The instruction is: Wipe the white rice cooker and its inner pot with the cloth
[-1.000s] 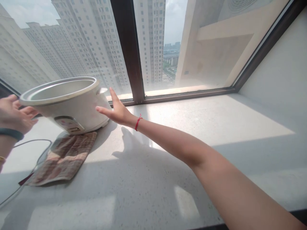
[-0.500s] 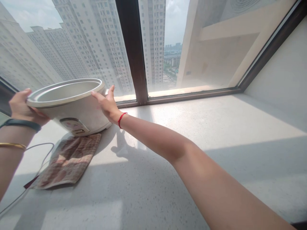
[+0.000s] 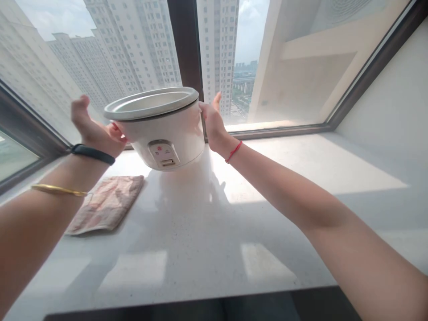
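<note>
A: What's the setting?

B: A pale, speckled surface (image 3: 200, 267) beneath big windows with dark frames (image 3: 189, 53). Tall buildings (image 3: 133, 40) rise outside, and a plain white wall (image 3: 397, 102) closes off the right side. Sunlight falls in patches.

A: And the cooker?

B: The white cooker (image 3: 174, 138) is up in the air, a bit left of the middle of the view, in front of the upright window bar. Its wide oval rim (image 3: 154, 115) is uncovered, and the control panel (image 3: 163, 154) faces the person. A shadow lies on the surface below.

A: How is it being held?

B: Between two hands. The left hand (image 3: 96, 131) grasps its left side, fingers curled at the wall under the rim, thumb sticking up. The right hand (image 3: 216, 127) grips the opposite side; one digit points upward, free of the pot. What the hidden fingers do, I can't tell.

A: Anything on the wrists?

B: A dark band (image 3: 93, 154) and a gold bangle (image 3: 59, 190) on the left arm, a red string (image 3: 233, 151) on the right.

A: Anything else nearby?

B: A folded cloth (image 3: 110, 203), flat on the surface beside the left forearm, lower than the cooker and apart from it.
</note>
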`<state>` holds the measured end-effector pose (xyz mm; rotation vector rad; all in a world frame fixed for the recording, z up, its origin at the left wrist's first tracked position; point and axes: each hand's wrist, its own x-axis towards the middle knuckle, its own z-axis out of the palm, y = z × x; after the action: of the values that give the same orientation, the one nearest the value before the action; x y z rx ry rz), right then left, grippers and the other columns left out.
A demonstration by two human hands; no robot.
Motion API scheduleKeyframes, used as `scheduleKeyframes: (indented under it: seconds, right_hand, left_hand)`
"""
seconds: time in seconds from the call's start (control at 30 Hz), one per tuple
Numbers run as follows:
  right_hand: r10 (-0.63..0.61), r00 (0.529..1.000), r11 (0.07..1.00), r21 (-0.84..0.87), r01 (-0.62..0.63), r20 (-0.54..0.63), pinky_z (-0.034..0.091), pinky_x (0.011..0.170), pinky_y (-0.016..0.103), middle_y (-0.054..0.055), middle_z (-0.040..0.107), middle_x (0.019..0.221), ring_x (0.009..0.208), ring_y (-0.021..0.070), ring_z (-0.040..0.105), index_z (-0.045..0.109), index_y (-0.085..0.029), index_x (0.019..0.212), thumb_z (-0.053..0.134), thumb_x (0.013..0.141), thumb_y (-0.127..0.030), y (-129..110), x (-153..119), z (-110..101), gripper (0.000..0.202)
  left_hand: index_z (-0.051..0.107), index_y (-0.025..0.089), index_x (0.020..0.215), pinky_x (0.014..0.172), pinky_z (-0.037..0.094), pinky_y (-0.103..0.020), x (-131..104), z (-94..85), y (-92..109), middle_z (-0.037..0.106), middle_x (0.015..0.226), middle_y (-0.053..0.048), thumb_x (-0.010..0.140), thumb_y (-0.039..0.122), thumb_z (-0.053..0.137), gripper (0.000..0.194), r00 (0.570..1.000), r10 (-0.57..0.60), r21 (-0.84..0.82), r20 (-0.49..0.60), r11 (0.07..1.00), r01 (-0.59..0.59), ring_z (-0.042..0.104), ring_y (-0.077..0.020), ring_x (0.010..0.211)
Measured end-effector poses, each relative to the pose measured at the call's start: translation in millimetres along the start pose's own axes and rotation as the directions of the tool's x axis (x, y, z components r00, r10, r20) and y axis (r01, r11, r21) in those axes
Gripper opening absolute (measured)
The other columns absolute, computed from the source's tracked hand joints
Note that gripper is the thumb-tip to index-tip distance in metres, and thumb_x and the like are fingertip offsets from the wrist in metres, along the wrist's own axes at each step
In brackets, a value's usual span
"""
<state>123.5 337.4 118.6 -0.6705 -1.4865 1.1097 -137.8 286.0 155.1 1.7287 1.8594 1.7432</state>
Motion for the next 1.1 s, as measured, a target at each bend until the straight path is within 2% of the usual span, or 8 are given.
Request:
scheduleKeyframes:
  seconds: [0.1, 0.2, 0.27, 0.4, 0.63, 0.83, 0.97, 1.1]
  right_hand:
    - [0.14, 0.972, 0.988, 0.087, -0.125, -0.19, 0.05, 0.093, 0.043, 0.011, 0.045, 0.147, 0.122, 0.0243, 0.056, -0.007, -0.023, 0.159, 0.038, 0.1, -0.038, -10.0, -12.8, -44.3, 0.076]
    - [0.132, 0.956, 0.991, 0.06, -0.12, -0.264, 0.048, 0.083, 0.035, 0.011, 0.045, 0.149, 0.114, 0.0191, 0.06, 0.033, -0.019, 0.153, 0.03, 0.099, -0.039, -6.6, -19.8, -82.7, 0.058]
    - [0.096, 0.95, 0.995, 0.046, -0.087, -0.297, 0.047, 0.081, 0.032, 0.012, 0.043, 0.152, 0.11, 0.0155, 0.061, 0.044, -0.019, 0.147, 0.032, 0.098, -0.041, -1.3, -22.8, -103.9, 0.056]
    - [0.129, 0.931, 0.986, 0.141, -0.085, -0.34, 0.049, 0.084, 0.035, 0.01, 0.045, 0.152, 0.106, 0.0162, 0.061, 0.015, -0.027, 0.159, 0.048, 0.093, -0.038, 6.8, -28.5, -129.1, 0.074]
    - [0.158, 0.91, 0.972, 0.225, -0.074, -0.384, 0.048, 0.089, 0.036, 0.009, 0.058, 0.133, 0.101, 0.0167, 0.061, -0.015, -0.028, 0.158, 0.046, 0.094, -0.031, 16.7, -36.1, -126.6, 0.088]
    - [0.108, 0.901, 0.988, 0.145, -0.051, -0.42, 0.05, 0.093, 0.044, 0.01, 0.058, 0.131, 0.104, 0.0206, 0.064, -0.017, -0.029, 0.157, 0.043, 0.094, -0.048, 36.8, -30.9, -121.9, 0.09]
    - [0.066, 0.922, 0.998, 0.016, -0.064, -0.382, 0.046, 0.103, 0.05, 0.01, 0.039, 0.154, 0.126, 0.0236, 0.055, -0.014, -0.029, 0.158, 0.035, 0.094, -0.06, 45.5, -26.9, -125.2, 0.087]
    - [0.073, 0.868, 0.988, -0.081, -0.128, -0.49, 0.028, 0.118, 0.051, 0.009, 0.019, 0.164, 0.15, 0.0255, 0.024, 0.009, -0.023, 0.16, 0.046, 0.091, -0.048, 33.9, -56.4, -131.1, 0.082]
  left_hand:
    - [0.026, 0.013, 0.141, 0.083, 0.05, -0.04, -21.4, 33.0, 28.8, 0.055, 0.1, -0.007, 0.097, 0.061, -0.004, 0.072, 0.936, -0.28, -0.307, 0.213, 0.89, 0.336, 0.063, -0.0184, 0.094]
    - [-0.002, 0.023, 0.152, 0.081, 0.05, -0.034, -47.5, 65.7, 52.7, 0.057, 0.109, -0.008, 0.098, 0.055, 0.009, 0.064, 0.899, -0.355, -0.553, 0.255, 0.71, 0.437, 0.064, -0.0155, 0.092]
    - [0.001, 0.028, 0.154, 0.08, 0.05, -0.035, -61.7, 84.9, 61.5, 0.06, 0.109, -0.008, 0.095, 0.059, 0.022, 0.069, 0.888, -0.375, -0.689, 0.264, 0.571, 0.446, 0.064, -0.0177, 0.093]
    - [0.032, 0.034, 0.15, 0.083, 0.048, -0.036, -72.1, 113.5, 62.2, 0.063, 0.099, -0.003, 0.088, 0.061, 0.041, 0.068, 0.884, -0.361, -0.781, 0.298, 0.44, 0.443, 0.061, -0.0207, 0.104]
    - [0.039, 0.034, 0.147, 0.079, 0.05, -0.036, -63.6, 135.1, 46.2, 0.065, 0.096, -0.005, 0.086, 0.061, 0.048, 0.068, 0.868, -0.365, -0.824, 0.336, 0.332, 0.458, 0.063, -0.0246, 0.106]
    - [0.03, 0.033, 0.152, 0.083, 0.05, -0.037, -61.2, 137.3, 36.3, 0.065, 0.1, -0.005, 0.088, 0.058, 0.046, 0.07, 0.879, -0.339, -0.817, 0.336, 0.359, 0.451, 0.064, -0.0245, 0.106]
    - [0.024, 0.032, 0.154, 0.094, 0.048, -0.043, -61.8, 134.3, 35.8, 0.066, 0.107, -0.007, 0.085, 0.06, 0.046, 0.078, 0.881, -0.31, -0.792, 0.357, 0.399, 0.461, 0.062, -0.0253, 0.112]
    - [0.043, 0.027, 0.143, 0.105, 0.037, -0.052, -73.1, 91.4, 28.8, 0.064, 0.122, -0.012, 0.085, 0.063, 0.042, 0.068, 0.849, -0.37, -0.418, 0.379, 0.75, 0.513, 0.055, -0.0296, 0.125]
